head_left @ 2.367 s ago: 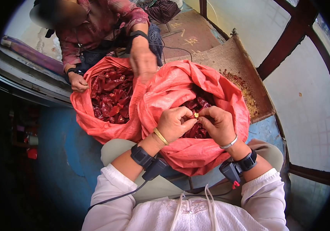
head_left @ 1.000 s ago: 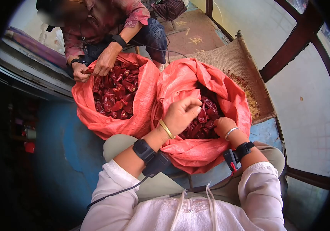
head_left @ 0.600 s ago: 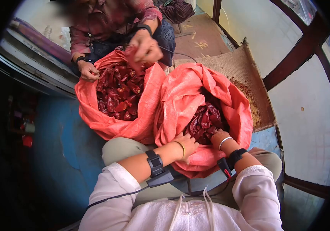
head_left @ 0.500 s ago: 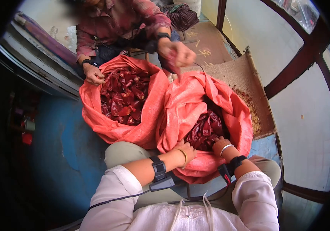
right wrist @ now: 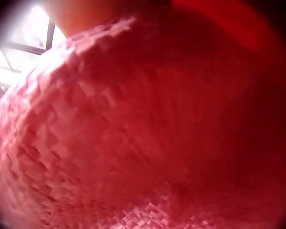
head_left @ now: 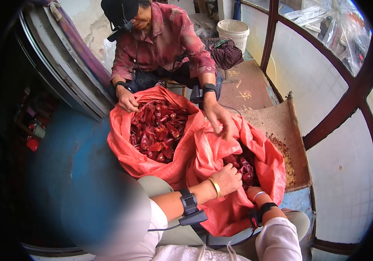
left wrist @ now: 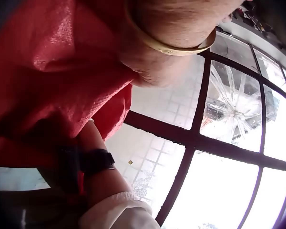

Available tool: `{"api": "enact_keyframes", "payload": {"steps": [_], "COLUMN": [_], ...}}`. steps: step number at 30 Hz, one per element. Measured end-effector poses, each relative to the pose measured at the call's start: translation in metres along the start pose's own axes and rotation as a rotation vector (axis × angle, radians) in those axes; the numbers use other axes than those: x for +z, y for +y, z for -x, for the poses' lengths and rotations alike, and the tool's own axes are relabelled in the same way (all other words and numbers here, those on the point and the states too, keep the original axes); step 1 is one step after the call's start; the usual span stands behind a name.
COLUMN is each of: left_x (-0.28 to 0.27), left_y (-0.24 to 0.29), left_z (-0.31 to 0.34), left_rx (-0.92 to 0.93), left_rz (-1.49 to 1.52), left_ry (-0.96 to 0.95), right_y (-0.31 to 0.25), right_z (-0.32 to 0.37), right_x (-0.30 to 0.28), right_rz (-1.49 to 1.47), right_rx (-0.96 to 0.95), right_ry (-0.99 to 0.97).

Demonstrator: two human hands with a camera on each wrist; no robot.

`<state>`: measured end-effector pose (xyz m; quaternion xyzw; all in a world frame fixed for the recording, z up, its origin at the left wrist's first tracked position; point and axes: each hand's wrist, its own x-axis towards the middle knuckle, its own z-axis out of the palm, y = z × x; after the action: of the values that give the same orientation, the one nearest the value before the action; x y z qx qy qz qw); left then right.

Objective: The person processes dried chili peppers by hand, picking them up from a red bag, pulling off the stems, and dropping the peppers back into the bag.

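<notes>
Dried red chili peppers (head_left: 247,172) lie inside the nearer woven red sack (head_left: 225,217), whose wide mouth is rolled and folded. My left hand (head_left: 227,180), with a gold bangle at its wrist, is at this mouth, fingers bent over the peppers; I cannot tell whether they hold one. In the left wrist view the bangle (left wrist: 181,49) shows, but the fingertips are out of sight. My right hand (head_left: 252,192) reaches down into the same sack at its right side, its fingers hidden. Red weave (right wrist: 109,143) of the sack fills most of the right wrist view.
A second red sack (head_left: 123,143) full of dried chilies stands against mine. Behind it sits another person (head_left: 164,39), one hand at its rim, the other over my sack. A woven mat (head_left: 278,119) with seeds lies right, beside framed panes (head_left: 347,169). A white bucket (head_left: 233,32) stands behind.
Earlier both my hands pinched a pepper over the sack, then parted. The left dropped to the rim and has since risen over the mouth; the right went in. The view has tilted up.
</notes>
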<state>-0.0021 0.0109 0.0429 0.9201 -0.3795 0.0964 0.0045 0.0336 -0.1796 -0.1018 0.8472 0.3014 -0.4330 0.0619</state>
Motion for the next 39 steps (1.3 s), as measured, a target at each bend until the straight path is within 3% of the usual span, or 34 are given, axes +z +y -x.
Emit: {"api": "enact_keyframes", "payload": {"steps": [5,8,11,13,14,16,19,20,23,24,25,27,28,30,31,33,39], "left_x": [0.017,0.022,0.030,0.029,0.023,0.025,0.023,0.013,0.009,0.007,0.006,0.009,0.015,0.016,0.015,0.013,0.014], "left_y": [0.003,0.001,0.003,0.004,0.003,0.003,0.001,0.000,-0.002,-0.002,-0.002,-0.003,-0.004,-0.002,0.000,0.003,0.002], "left_z": [0.004,0.006,0.008,0.009,0.008,0.009,0.007,0.005,0.001,-0.001,-0.003,-0.005,-0.003,-0.003,-0.004,-0.007,-0.013], "left_rx": [-0.111,-0.098,-0.097,-0.112,-0.112,-0.106,-0.120,-0.089,-0.111,-0.191,-0.271,-0.306,-0.301,-0.306,-0.305,-0.283,-0.254], "left_rz": [0.177,0.179,0.246,0.258,0.269,0.273,0.264,0.339,0.487,0.536,0.583,0.591,0.555,0.499,0.501,0.509,0.634], "left_ry": [-0.419,-0.406,-0.482,-0.604,-0.605,-0.583,-0.596,-0.646,-0.732,-0.684,-0.636,-0.623,-0.490,-0.287,-0.287,-0.083,0.118], "right_y": [0.012,0.010,0.011,0.003,0.007,0.013,-0.006,-0.007,-0.014,-0.011,-0.006,0.004,0.004,-0.003,-0.008,-0.017,-0.024], "right_z": [-0.037,-0.034,-0.042,-0.025,-0.029,-0.048,-0.009,-0.002,0.024,0.023,0.026,0.031,0.040,0.063,0.073,0.089,0.111], "right_x": [0.041,0.046,0.056,0.046,0.055,0.069,0.020,0.011,-0.028,-0.031,-0.036,-0.048,-0.054,-0.068,-0.074,-0.083,-0.097], "right_rz": [0.151,0.017,0.026,0.086,0.079,-0.059,0.054,0.071,-0.059,0.000,-0.025,-0.102,-0.103,-0.783,-0.783,-1.348,-1.604], "right_rx": [-0.076,0.062,0.076,0.046,0.057,0.080,0.019,-0.027,0.079,0.011,0.048,-0.058,-0.054,-0.213,-0.212,-0.204,-0.280], "right_ry": [-0.124,-0.062,0.016,0.164,0.152,0.332,0.298,0.375,0.457,0.601,0.588,0.621,0.618,0.678,0.677,0.441,0.377]}}
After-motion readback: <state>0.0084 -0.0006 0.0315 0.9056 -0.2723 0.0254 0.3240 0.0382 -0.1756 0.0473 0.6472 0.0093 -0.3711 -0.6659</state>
